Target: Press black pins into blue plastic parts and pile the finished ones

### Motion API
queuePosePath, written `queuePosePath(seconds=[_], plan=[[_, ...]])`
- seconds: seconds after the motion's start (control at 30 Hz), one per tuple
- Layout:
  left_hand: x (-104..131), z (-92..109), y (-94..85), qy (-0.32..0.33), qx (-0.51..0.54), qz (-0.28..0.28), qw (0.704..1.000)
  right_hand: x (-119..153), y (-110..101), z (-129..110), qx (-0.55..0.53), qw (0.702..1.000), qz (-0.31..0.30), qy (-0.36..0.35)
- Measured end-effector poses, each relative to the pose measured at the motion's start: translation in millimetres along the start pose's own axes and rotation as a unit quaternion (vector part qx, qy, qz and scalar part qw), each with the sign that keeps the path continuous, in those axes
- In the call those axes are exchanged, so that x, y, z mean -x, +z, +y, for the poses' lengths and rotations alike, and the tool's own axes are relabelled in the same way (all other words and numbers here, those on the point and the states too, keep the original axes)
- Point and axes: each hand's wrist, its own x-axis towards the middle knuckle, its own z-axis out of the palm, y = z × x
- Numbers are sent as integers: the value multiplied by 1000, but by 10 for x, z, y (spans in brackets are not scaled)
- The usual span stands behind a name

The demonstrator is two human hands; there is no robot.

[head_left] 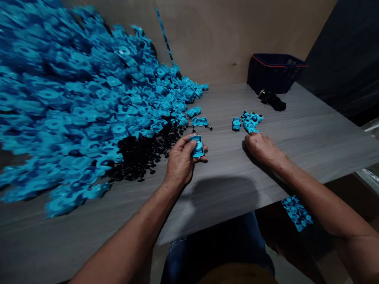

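At the center of the frame, the left hand [181, 157] pinches a hollow blue toy car body [197, 147] between thumb and fingers, closed upon it. Right of center, the right hand [261, 146] curls its fingers at the near edge of a cluster of blue toy cars [250, 125]; whether they grip one cannot be told. Blue car bodies [74, 94] heap the tabletop [219, 102] at upper left, edged by black wheel-and-axle pieces [136, 154]. A dark basket [271, 77] stands at upper right.
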Motion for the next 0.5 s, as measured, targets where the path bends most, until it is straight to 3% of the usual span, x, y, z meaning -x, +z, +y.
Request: queuePosePath(seconds=[0.13, 0.3, 0.4, 0.5], plan=[[-4, 22, -9, 22, -37, 2, 999, -98, -99, -304, -73, 994, 30, -69], [-110, 138, 14, 75, -92, 15, 993, -163, 104, -767, -179, 945, 55, -269], [-233, 132, 209, 89, -126, -2, 988, -164, 334, -820, -203, 912, 124, -335], [-378, 10, 532, 83, -160, -58, 982, -161, 498, -768, -215, 897, 169, -346]])
